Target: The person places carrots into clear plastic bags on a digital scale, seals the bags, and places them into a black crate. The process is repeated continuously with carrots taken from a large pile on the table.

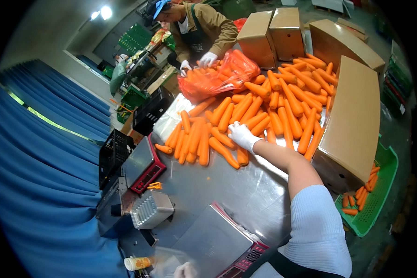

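Observation:
My right hand point(244, 136), in a white glove, reaches into a heap of orange carrots point(292, 104) on a metal table point(201, 184). Its fingertips rest against carrots at the near side of the heap; whether they grip one cannot be made out. At the bottom edge, my gloved left hand point(185, 270) is partly cut off and blurred, holding a thin clear plastic bag point(170, 259). Beside it lies the steel platform of a red digital scale point(213, 239). A smaller group of carrots point(194, 139) lies left of my right hand.
Across the table, a co-worker point(198, 31) handles carrots in a red plastic bag point(219, 76). Cardboard boxes point(351, 111) border the heap. Another red scale point(142, 163) and a metal container point(153, 209) stand at left. A green crate point(378, 205) with carrots is at lower right.

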Demonstrator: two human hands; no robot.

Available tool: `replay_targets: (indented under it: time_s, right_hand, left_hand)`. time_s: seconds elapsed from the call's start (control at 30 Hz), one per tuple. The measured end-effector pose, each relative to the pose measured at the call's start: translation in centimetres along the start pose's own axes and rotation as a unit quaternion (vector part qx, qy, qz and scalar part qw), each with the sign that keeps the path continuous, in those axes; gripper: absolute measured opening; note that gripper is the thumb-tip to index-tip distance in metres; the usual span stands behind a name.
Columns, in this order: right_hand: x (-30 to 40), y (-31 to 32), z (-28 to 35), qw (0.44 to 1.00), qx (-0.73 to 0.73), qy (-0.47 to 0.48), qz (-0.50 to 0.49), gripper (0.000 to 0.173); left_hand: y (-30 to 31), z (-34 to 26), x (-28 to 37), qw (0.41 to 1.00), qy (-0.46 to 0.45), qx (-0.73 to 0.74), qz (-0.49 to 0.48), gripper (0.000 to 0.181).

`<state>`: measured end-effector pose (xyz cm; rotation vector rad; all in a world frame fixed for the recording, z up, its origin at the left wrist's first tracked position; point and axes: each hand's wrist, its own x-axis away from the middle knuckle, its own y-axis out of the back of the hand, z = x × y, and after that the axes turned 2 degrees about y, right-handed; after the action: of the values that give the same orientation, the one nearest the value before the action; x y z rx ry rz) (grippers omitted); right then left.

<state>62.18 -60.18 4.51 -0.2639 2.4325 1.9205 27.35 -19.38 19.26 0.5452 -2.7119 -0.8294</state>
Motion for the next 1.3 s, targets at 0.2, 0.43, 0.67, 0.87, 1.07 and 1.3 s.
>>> replay_targets:
  time_s: [0.2, 0.43, 0.67, 0.87, 1.07, 1.3]
  right_hand:
    - [6.8, 5.7, -1.0, 0.942, -0.244, -0.051, -0.224, 0.033]
    - [24.5, 9.6, 3.4, 0.431, -0.896, -0.054, -0.094, 0.046]
    - [30.4, 10.6, 7.6, 0.378, -0.925, -0.020, 0.008, 0.039]
    - [29.4, 14.4, 11.1, 0.424, -0.889, 0.160, 0.072, 0.034]
    - [20.7, 12.0, 11.3, 0.762, -0.533, 0.305, -0.206, 0.023]
    - [9.5, -1.1, 3.5, 0.960, -0.214, 0.088, -0.158, 0.026]
  left_hand:
    - [-8.3, 2.8, -0.3, 0.931, -0.331, -0.132, 0.075, 0.009]
    - [-9.8, 2.0, 0.7, 0.932, -0.308, -0.147, 0.124, 0.011]
    - [-7.6, 4.9, -1.0, 0.991, -0.119, 0.028, 0.046, 0.006]
    - [-8.9, 0.6, 1.2, 0.918, -0.395, 0.006, 0.048, 0.017]
    - [-8.3, 2.2, 0.2, 0.936, -0.349, 0.018, 0.043, 0.018]
    - [-9.3, 1.9, -0.4, 0.950, -0.306, 0.049, 0.025, 0.011]
